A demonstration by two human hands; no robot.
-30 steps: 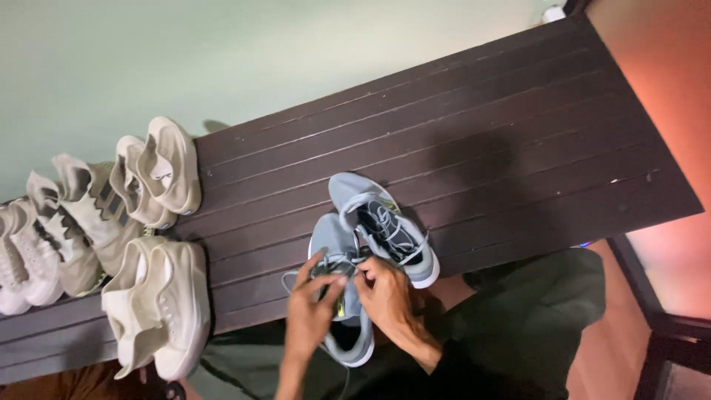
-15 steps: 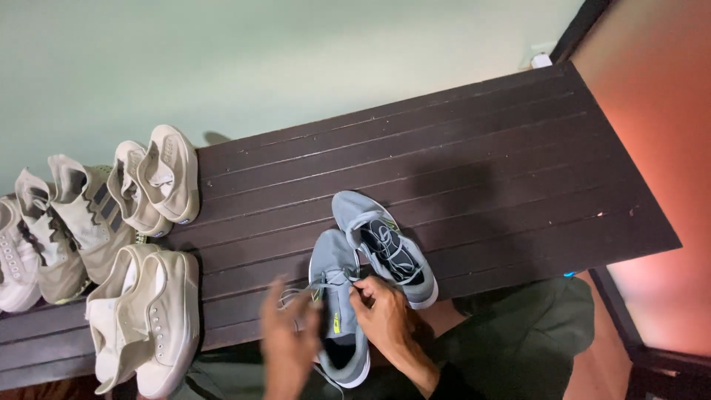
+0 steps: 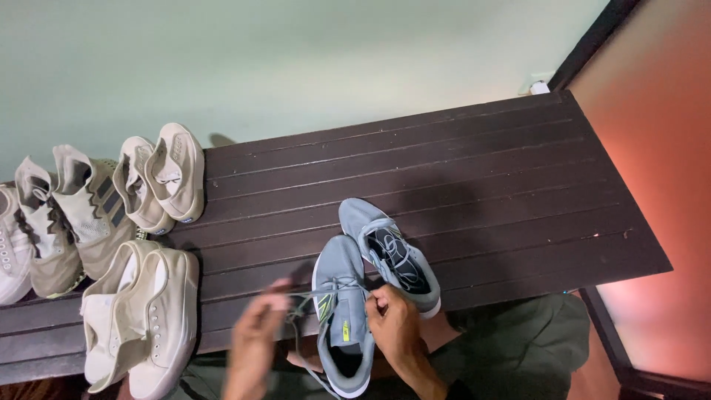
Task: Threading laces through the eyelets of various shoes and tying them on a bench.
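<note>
At the far left of the dark slatted bench [image 3: 459,170], pale shoes stand in a cluster: a white sneaker [image 3: 11,255] cut by the frame edge, a beige striped pair [image 3: 70,222], a cream pair [image 3: 163,178] behind them with toes toward the wall, and a cream canvas pair [image 3: 141,318] at the near edge.

Moving right, the left hand [image 3: 255,341] is blurred; its fingers seem closed on the grey lace [image 3: 307,300], drawing it out sideways, though the grip itself is too smeared to be sure of. Just beside it lies the near blue-grey sneaker [image 3: 341,311], toe pointing away, heel overhanging the bench toward the person's lap. The right hand [image 3: 392,322] sits at the shoe's right flank, fingers pinched shut on the other end of the lace at the tongue.

Touching that shoe on the right, the second blue-grey sneaker [image 3: 392,255] rests angled, its laces loose inside the opening.

By my judgement, the lacing of the near shoe is mid-way: both ends are pulled taut across the eyelets. The next move calls for even tension on both sides and a steady shoe, since it sits partly off the edge.
</note>
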